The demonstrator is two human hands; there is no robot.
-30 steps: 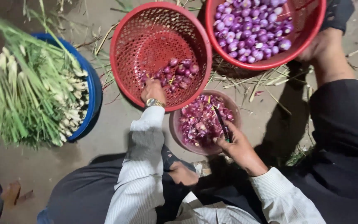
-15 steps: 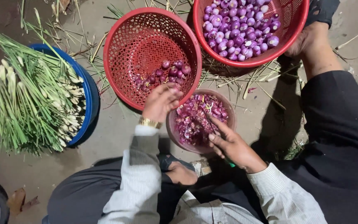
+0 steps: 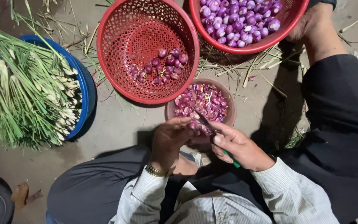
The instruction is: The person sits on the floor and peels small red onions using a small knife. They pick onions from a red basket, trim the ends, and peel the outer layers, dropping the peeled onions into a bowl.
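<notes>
A blue tub (image 3: 84, 89) heaped with green stalks (image 3: 19, 89) fills the left side, its right rim just clear of the red basket (image 3: 146, 18) that sits upper centre, nearly empty but for a cluster of unpeeled shallots (image 3: 162, 66) on its floor. A second red basket (image 3: 237, 46), full of peeled purple shallots (image 3: 239, 18), runs off the top edge; its rim passes close to the first basket's and overhangs the ground above the small bowl of peelings (image 3: 228, 118). That bowl's far edge tucks against the near rim of the emptier basket. Bare concrete floor (image 3: 112, 128) lies open between tub, basket and the person's knees, with scattered straw along the basket edges. Over the bowl's near rim, the left hand (image 3: 168, 141) pinches a single shallot (image 3: 193, 125) in its fingertips. The right hand (image 3: 239, 147) is closed around a green-handled knife (image 3: 212, 132), its blade pointing at that shallot.
</notes>
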